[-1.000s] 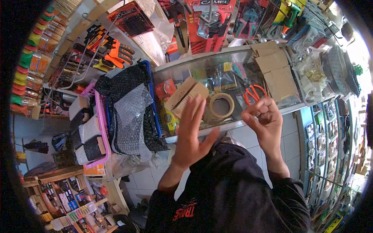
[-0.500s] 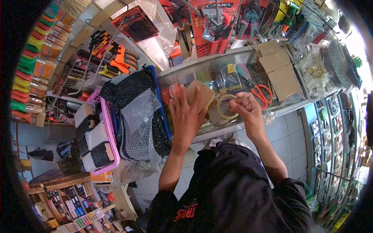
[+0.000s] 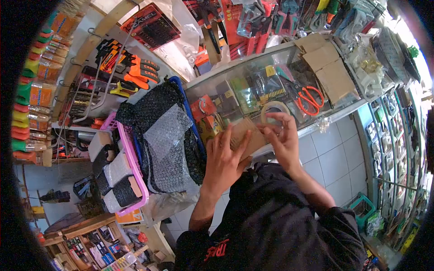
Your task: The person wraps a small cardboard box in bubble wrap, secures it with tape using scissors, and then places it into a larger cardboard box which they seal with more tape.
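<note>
A small brown cardboard box [image 3: 247,134] is tilted at the near edge of the glass counter, close to my body. My left hand [image 3: 226,158] grips it, fingers over its top and thumb on the near side. Just right of the box, my right hand [image 3: 284,140] has thumb and index finger bent together at the near rim of a roll of tape [image 3: 275,106]. The fingers partly cover the roll, and the thumb tip is close to the box's right edge. Orange-handled scissors [image 3: 309,100] lie on the glass to the right.
Left of the counter stand a blue basket [image 3: 183,97] with bubble-wrapped goods and a pink basket [image 3: 131,169] with wrapped packs. Flattened cardboard [image 3: 327,67] lies at the right. Packaged tools [image 3: 151,27] hang at the back, and a shelf rack [image 3: 384,149] stands right.
The box has moved toward my body and right, with my left hand now gripping it instead of lying flat on it. My right hand has come closer to the box.
</note>
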The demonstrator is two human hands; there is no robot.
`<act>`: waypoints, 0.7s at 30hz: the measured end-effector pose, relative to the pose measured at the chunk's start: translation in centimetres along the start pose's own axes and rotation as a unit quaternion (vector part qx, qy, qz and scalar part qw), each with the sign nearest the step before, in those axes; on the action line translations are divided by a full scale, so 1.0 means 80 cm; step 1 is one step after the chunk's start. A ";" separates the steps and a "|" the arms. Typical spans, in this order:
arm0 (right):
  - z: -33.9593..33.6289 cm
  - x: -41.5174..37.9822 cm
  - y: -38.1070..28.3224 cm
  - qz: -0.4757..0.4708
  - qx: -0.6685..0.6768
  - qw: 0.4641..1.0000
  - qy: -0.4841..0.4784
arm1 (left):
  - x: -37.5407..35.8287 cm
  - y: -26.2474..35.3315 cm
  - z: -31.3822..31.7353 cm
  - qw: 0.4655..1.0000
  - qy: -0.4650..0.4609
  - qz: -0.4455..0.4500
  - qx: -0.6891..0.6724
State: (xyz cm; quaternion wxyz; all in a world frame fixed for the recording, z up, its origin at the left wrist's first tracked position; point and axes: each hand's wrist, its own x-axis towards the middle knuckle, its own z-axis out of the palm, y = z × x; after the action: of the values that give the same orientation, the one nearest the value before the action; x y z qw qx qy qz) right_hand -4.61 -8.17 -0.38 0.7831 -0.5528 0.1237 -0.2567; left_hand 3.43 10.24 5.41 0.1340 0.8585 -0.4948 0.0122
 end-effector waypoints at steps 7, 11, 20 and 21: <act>0.021 -0.039 -0.001 0.004 -0.031 0.998 0.050 | -0.020 -0.001 0.012 0.999 -0.029 0.007 -0.017; 0.018 -0.050 0.003 -0.016 -0.038 0.998 0.045 | -0.019 0.005 0.010 0.999 -0.036 0.020 0.003; 0.022 -0.065 0.001 0.004 0.019 0.999 0.047 | -0.026 0.013 0.008 0.998 -0.057 0.018 -0.016; 0.022 -0.065 0.001 0.006 0.029 0.998 0.048 | -0.026 0.013 0.008 0.998 -0.055 0.019 -0.016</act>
State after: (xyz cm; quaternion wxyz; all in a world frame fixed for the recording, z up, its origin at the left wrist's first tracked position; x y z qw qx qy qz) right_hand -8.09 -3.93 -0.28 0.7936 -0.5158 0.1568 -0.2821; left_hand 1.38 11.35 4.68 0.1202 0.8459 -0.5180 -0.0404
